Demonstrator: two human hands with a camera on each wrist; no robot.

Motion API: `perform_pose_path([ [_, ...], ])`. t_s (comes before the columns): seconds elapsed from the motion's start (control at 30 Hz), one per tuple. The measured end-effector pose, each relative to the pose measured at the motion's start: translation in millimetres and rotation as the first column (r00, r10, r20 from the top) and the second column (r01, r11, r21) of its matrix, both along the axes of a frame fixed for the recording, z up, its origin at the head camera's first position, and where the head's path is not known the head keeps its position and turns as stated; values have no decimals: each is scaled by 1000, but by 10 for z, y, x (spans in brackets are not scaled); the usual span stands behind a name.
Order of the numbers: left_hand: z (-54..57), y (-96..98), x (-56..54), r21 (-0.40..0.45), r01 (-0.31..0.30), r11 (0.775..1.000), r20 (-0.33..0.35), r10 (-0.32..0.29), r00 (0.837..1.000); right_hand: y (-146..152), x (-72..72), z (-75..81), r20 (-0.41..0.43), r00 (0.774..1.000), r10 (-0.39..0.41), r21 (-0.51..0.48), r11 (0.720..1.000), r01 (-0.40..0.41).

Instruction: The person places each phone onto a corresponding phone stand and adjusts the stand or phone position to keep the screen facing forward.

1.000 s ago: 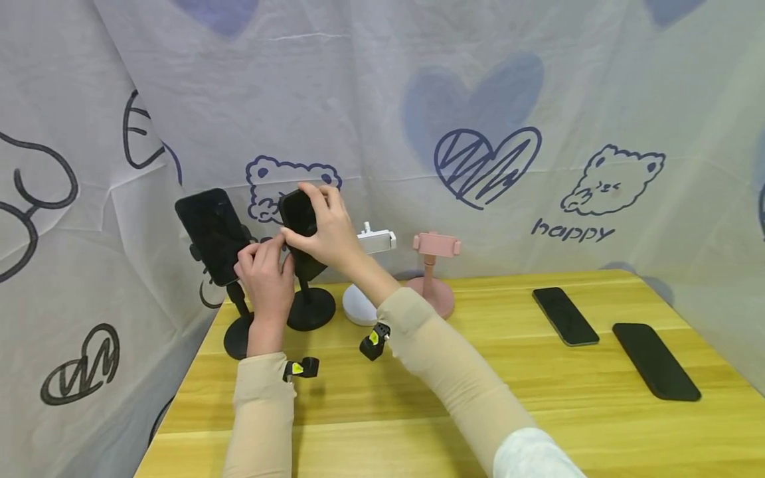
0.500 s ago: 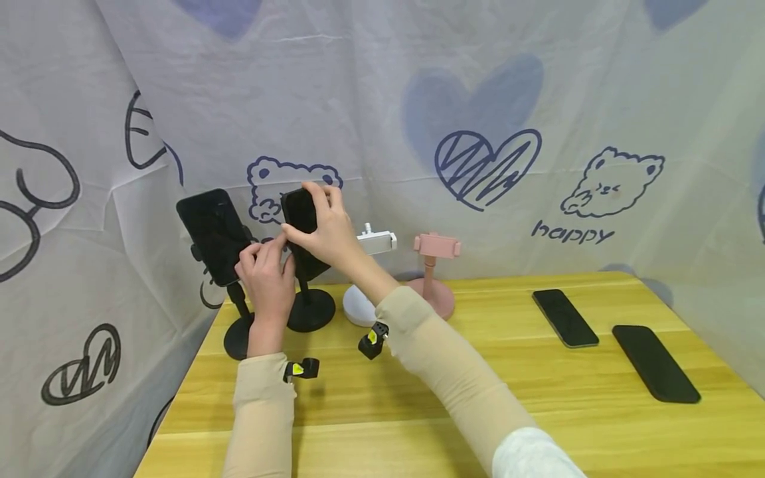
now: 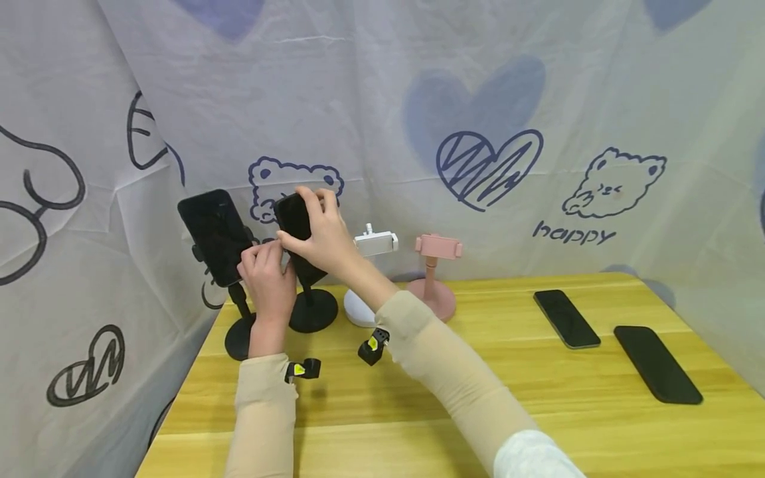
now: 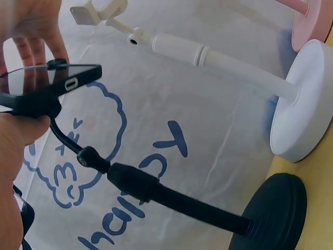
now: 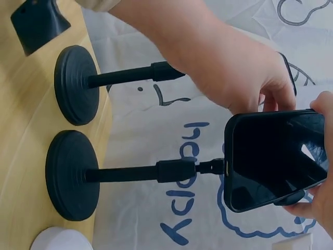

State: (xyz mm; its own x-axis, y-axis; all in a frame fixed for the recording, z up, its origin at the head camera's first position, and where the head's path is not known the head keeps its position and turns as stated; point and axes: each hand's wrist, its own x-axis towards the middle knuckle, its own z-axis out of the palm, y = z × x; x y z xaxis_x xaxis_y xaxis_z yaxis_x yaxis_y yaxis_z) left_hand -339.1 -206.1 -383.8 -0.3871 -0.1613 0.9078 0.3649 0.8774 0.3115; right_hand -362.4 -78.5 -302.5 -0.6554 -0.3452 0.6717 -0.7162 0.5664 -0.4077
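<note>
My right hand (image 3: 323, 238) grips a black smartphone (image 3: 293, 216) at its top and side edges. It stands tilted in the clamp of a black phone stand (image 3: 313, 311). In the right wrist view the phone's dark screen (image 5: 276, 156) faces the camera, and my left hand (image 5: 234, 73) curls its fingers behind the phone's edge. The left wrist view has the left thumb (image 4: 31, 129) against the black clamp (image 4: 39, 104) behind the phone. To the left, a second black stand (image 3: 240, 337) carries another black smartphone (image 3: 216, 236), right beside my left hand.
A white phone stand (image 3: 360, 307) and a pink phone stand (image 3: 438, 299) stand farther right in the row. Two dark phones lie flat on the wooden table (image 3: 478, 372): one phone (image 3: 566, 318) and a nearer phone (image 3: 657, 364). A patterned cloth (image 3: 382, 99) hangs behind.
The gripped phone has turned a little, its top shifting slightly left and down with my right hand. My left hand stays almost in place.
</note>
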Motion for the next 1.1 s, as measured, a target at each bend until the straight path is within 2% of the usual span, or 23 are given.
perform_pose_path([
  [0.13, -1, -28, 15, -30, 11, 999, -45, -12, 999, 9, 2, -10, -20, 1000, 13, 11, 1000, -13],
  [0.27, -4, -63, 18, -68, 22, 997, -54, -26, 998, 29, -23, -25, -26, 999, 21, 16, 1000, -21],
  [0.5, -3, -78, 21, -120, 1, 993, -92, -12, 996, 45, -50, -22, -23, 999, 38, 12, 999, -38],
  [1.1, 18, -69, 25, -126, -4, 992, -87, -7, 996, 101, -100, -10, -50, 999, 13, 22, 1000, -12],
])
